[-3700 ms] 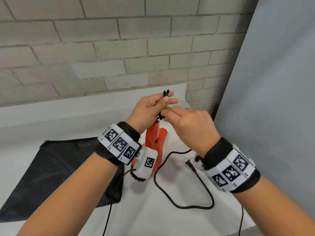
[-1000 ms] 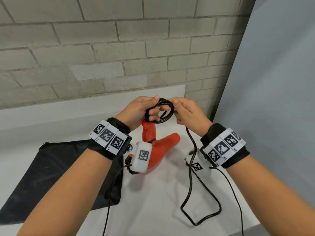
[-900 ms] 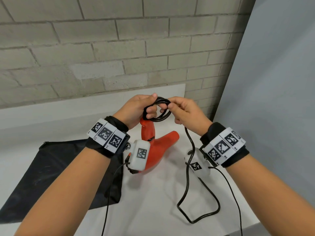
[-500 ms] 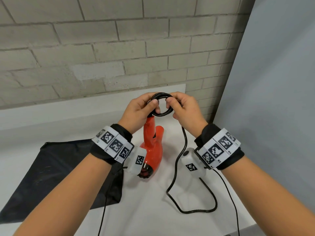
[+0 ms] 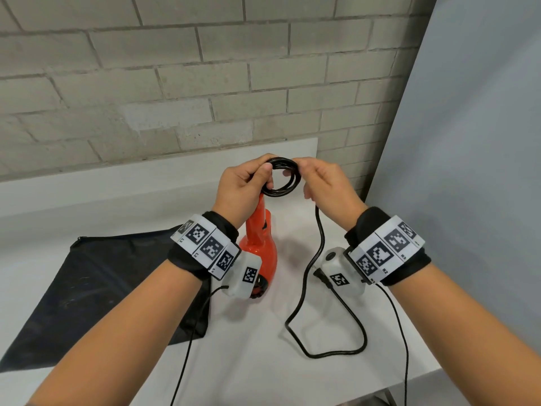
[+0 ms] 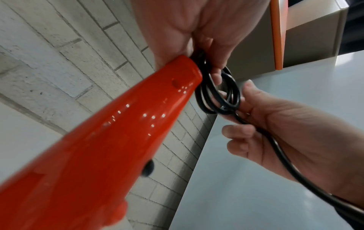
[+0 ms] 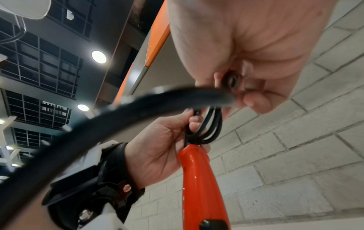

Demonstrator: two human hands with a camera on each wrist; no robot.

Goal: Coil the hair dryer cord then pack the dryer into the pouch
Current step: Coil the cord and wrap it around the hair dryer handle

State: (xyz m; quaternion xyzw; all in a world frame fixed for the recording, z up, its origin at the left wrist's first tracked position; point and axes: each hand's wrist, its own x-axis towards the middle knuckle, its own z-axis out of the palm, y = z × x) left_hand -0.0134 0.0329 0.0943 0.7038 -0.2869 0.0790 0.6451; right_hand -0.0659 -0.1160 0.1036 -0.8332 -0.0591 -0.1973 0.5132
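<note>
Glossy orange dryer [image 5: 259,244] hangs under round black cord [image 5: 281,178] coil; left hand [image 5: 243,189] and right hand [image 5: 328,186] both pinch it. Plug [image 5: 322,277] half hidden. Matte pouch [image 5: 96,285] flat.

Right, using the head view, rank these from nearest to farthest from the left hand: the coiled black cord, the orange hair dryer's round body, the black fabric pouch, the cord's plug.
1. Coiled black cord: pinched in the left hand.
2. Orange hair dryer body: hanging just below that hand.
3. Plug: lower right, by the right wrist.
4. Black fabric pouch: flat on the white table, lower left; its near edge is close to call against the plug.
</note>
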